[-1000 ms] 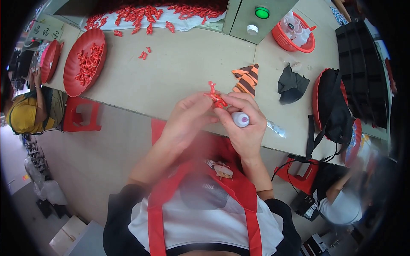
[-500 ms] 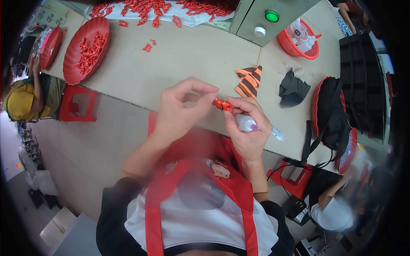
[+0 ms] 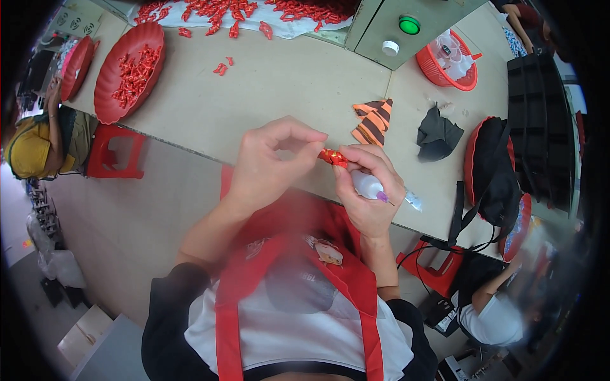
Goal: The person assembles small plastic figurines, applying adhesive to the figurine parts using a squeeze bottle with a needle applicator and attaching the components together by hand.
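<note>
Above the table's front edge, a small shiny red piece [image 3: 333,157] with gold marks is held between my two hands. My left hand [image 3: 270,162] pinches its left end with thumb and forefinger. My right hand [image 3: 375,184] grips its right end with the fingertips. Tucked in the right palm is a small white squeeze bottle [image 3: 366,184] with a purple needle tip, pointing down and right. Just beyond the right hand lies a striped orange and brown cloth [image 3: 373,122]. A few loose red pieces [image 3: 220,69] lie farther off on the table.
A red scalloped tray [image 3: 105,95] of similar pieces stands at left. Many more lie on white cloth [image 3: 248,24] by a green-grey machine [image 3: 387,32]. To the right are a red basket [image 3: 438,73], a dark cloth [image 3: 438,133] and a black bag [image 3: 495,171]. Co-workers sit at both sides.
Both hands keep nearly the same hold on the red piece. The squeeze bottle's tip has tilted slightly downward. The view has shifted a little.
</note>
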The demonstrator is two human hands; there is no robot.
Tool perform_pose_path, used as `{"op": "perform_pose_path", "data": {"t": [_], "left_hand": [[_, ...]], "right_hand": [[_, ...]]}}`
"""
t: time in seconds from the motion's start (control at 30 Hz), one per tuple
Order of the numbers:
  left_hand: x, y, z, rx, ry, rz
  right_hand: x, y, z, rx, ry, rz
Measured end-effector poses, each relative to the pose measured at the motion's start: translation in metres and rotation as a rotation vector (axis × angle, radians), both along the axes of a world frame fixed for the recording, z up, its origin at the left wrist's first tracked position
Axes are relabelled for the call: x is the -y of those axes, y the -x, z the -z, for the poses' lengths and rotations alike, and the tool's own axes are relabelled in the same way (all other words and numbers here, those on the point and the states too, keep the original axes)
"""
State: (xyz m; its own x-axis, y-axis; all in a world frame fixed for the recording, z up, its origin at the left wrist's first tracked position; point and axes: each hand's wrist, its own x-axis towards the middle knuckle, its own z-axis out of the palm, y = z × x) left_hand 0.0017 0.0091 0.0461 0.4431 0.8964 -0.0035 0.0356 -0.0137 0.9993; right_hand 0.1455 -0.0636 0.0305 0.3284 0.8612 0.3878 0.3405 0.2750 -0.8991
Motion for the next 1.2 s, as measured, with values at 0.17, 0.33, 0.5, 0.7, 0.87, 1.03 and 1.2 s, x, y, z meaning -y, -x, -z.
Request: {"op": "perform_pose_path", "data": {"t": [0.17,0.33,0.5,0.7,0.87,1.03,1.2], "left_hand": [[0.002,-0.001,0.002,-0.013,-0.140,-0.013],[0.007,-0.005,-0.006,-0.122,-0.457,-0.011],[0.011,-0.007,0.003,-0.183,-0.575,0.000],[0.018,-0.010,0.002,-0.125,-0.502,-0.048],[0.018,-0.008,0.007,-0.091,-0.470,-0.076],[0.017,-0.008,0.006,-0.094,-0.483,-0.079],[0.018,-0.009,0.005,-0.070,-0.482,-0.101]], "right_hand": [[0.001,-0.006,0.002,-0.154,0.110,-0.046],[0.003,-0.008,-0.010,-0.511,0.375,-0.028],[0.001,-0.008,-0.009,-0.601,0.358,-0.100],[0.001,-0.006,-0.013,-0.641,0.360,-0.123],[-0.001,-0.002,-0.018,-0.572,0.331,-0.088],[0.001,-0.001,-0.013,-0.553,0.301,-0.079],[0.002,0.000,-0.017,-0.589,0.314,-0.098]]}}
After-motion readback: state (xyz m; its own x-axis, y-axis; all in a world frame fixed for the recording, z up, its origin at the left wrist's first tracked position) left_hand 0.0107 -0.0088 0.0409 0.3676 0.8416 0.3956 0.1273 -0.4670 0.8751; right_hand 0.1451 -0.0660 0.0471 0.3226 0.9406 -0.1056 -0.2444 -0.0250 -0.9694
